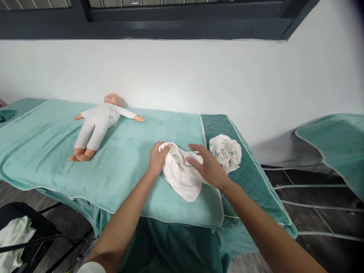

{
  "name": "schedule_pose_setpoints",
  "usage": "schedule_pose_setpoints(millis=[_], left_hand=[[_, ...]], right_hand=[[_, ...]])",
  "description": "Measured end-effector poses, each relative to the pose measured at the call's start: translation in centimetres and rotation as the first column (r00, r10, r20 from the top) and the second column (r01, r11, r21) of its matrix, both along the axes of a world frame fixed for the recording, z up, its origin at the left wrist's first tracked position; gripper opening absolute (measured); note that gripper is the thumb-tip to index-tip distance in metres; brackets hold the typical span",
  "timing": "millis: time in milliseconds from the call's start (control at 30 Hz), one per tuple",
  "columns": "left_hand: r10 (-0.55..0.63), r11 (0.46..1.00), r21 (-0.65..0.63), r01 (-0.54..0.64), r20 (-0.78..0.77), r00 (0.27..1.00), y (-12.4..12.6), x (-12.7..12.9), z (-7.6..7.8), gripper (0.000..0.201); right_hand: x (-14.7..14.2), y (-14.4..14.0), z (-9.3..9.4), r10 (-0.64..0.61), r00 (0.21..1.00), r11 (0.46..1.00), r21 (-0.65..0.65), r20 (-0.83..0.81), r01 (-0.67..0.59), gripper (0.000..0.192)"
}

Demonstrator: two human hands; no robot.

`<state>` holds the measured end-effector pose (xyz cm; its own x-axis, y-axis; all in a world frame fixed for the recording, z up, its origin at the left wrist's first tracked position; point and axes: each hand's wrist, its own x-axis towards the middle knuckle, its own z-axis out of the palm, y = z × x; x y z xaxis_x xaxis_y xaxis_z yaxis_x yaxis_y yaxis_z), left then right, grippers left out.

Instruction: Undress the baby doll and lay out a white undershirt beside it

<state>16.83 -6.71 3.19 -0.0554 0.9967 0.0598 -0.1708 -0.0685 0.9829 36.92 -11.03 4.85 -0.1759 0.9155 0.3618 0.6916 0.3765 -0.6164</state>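
Observation:
A small white baby garment lies crumpled on the teal towel that covers a padded table. My left hand grips the garment's upper left edge, fingers closed on the cloth. Flat on the garment's right side rests my right hand, with its fingers spread. A baby doll in a pale grey suit lies on its back at the far left of the towel, well away from both hands. A second bunched cloth with a small print sits just beyond my right hand.
The table stands against a white wall. Another teal-covered table is at the right, with dark floor between. A black chair holding a pale cloth is at the lower left.

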Motion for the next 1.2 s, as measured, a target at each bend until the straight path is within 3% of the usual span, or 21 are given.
schedule_pose_setpoints(millis=[67,133,200,267,300,367,467,567,667,767,900,1000,1100,1200], left_hand=[[-0.106,0.990,0.077,0.116,-0.124,0.987,-0.1,-0.8,2.7,0.030],[-0.188,0.962,0.143,0.232,-0.269,0.945,-0.3,-1.8,5.8,0.032],[-0.179,0.941,0.198,0.274,-0.394,0.901,-0.6,-2.9,8.7,0.034],[-0.100,0.921,0.255,0.293,-0.574,0.813,-0.9,-4.2,11.1,0.031],[-0.035,0.907,0.286,0.309,-0.680,0.732,-1.0,-4.8,12.0,0.026],[0.141,0.880,0.342,0.331,-0.851,0.505,-1.3,-5.9,13.3,0.014],[0.380,0.867,0.417,0.271,-0.907,0.180,-1.8,-7.1,14.0,0.018],[0.479,0.861,0.478,0.172,-0.877,0.039,-2.0,-8.0,13.8,0.023],[0.485,0.870,0.487,0.073,-0.873,0.044,-1.9,-9.2,13.3,0.028],[0.487,0.868,0.496,0.000,-0.853,0.189,-1.6,-10.6,12.9,0.029],[0.440,0.876,0.482,-0.001,-0.799,0.411,-1.5,-12.5,13.0,0.030],[0.360,0.911,0.412,0.002,-0.798,0.483,-1.9,-13.6,13.7,0.025],[0.238,0.958,0.283,0.036,-0.863,0.445,-2.2,-14.5,14.4,0.021],[0.059,0.996,0.075,0.051,-0.962,0.267,-1.1,-15.1,14.1,0.026]], right_hand=[[-3.1,-0.2,1.8,0.118,0.993,0.992,-0.047,0.013,-0.118,0.029],[-5.0,0.3,3.6,0.082,0.995,0.996,-0.035,0.062,-0.080,0.016],[-5.7,1.2,5.2,0.014,0.995,1.000,0.001,0.094,-0.014,0.014],[-5.5,2.1,6.6,-0.031,0.993,0.998,0.051,0.111,0.025,0.011],[-5.2,2.4,7.3,-0.048,0.990,0.996,0.087,0.130,0.037,0.010],[-4.6,2.7,8.5,-0.107,0.974,0.983,0.169,0.201,0.073,0.018],[-3.9,2.4,9.7,-0.238,0.908,0.950,0.279,0.346,0.143,0.027],[-3.3,2.0,10.0,-0.339,0.846,0.909,0.375,0.411,0.182,0.029],[-2.3,1.9,9.8,-0.369,0.841,0.883,0.432,0.396,0.184,0.031],[-1.0,1.8,9.6,-0.370,0.845,0.890,0.408,0.386,0.204,0.032],[0.5,1.0,10.0,-0.424,0.821,0.877,0.399,0.382,0.268,0.034],[1.4,0.4,10.7,-0.478,0.789,0.858,0.398,0.385,0.326,0.034],[1.8,0.3,11.5,-0.513,0.749,0.856,0.317,0.421,0.408,0.033],[1.7,1.3,11.8,-0.473,0.705,0.867,0.138,0.528,0.479,0.030]])
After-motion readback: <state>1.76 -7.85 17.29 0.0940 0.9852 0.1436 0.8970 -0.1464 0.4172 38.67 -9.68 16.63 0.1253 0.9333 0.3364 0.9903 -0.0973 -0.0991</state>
